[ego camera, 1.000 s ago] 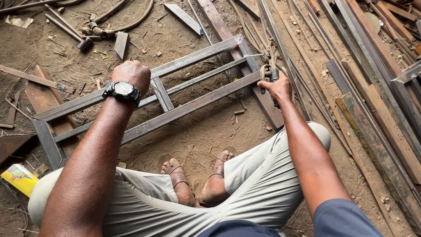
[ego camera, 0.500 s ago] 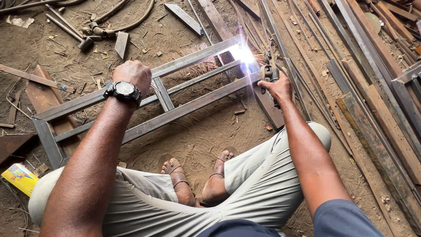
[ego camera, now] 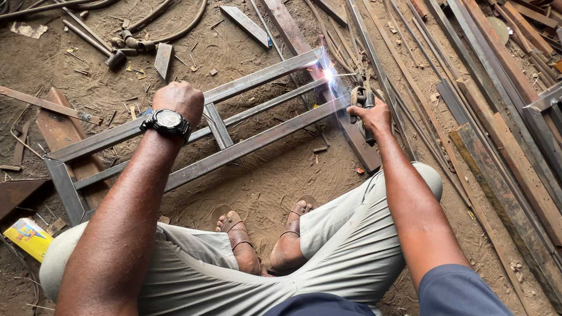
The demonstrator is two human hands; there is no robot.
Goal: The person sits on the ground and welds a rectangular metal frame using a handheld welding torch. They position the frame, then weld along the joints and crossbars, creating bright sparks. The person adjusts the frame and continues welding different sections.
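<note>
A rectangular frame of grey steel tubing (ego camera: 234, 126) lies flat on the sandy dirt floor (ego camera: 275, 175), with two long rails, a thinner middle bar and a short upright brace between them. The left hand (ego camera: 178, 100), wearing a black wristwatch (ego camera: 168, 123), is closed into a fist and rests on the frame's far rail near the short brace; whether its grip encloses anything cannot be told. The right hand (ego camera: 370, 117) has its grip wrapped around a dark metal welding electrode holder (ego camera: 363, 99), held just beside the frame's right end. A bright white welding spark (ego camera: 328, 74) glows at the frame's far right corner. Long rusty steel bars (ego camera: 497, 134) lie heaped on the floor along the right. The person's sandalled feet (ego camera: 263, 234) rest near the frame's near rail.
</note>
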